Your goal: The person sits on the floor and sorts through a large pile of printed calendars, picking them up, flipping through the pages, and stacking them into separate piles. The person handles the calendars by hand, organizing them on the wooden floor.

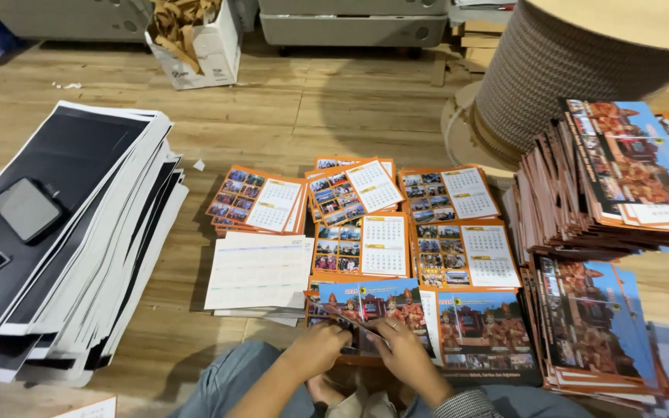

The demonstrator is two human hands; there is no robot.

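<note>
Both my hands meet at the near edge of the floor, over a stack of calendar cover sheets [373, 298] with people in red costume under a blue sky. My left hand [320, 348] and my right hand [404, 352] pinch a thin sheet [342, 313] lifted edge-on off that stack. Beside it lies a second cover stack [485, 329]. Beyond are several orange calendar page piles [361, 244] laid out in rows, plus a white calendar sheet pile [261, 271].
A tall fanned pile of black-and-white sheets [79, 255] with a dark phone [26, 209] on top lies at left. Large stacks of assembled colour sets [613, 232] stand at right, a big spool of wire binding [574, 70] behind them, a white box of paper scraps [199, 42] far back.
</note>
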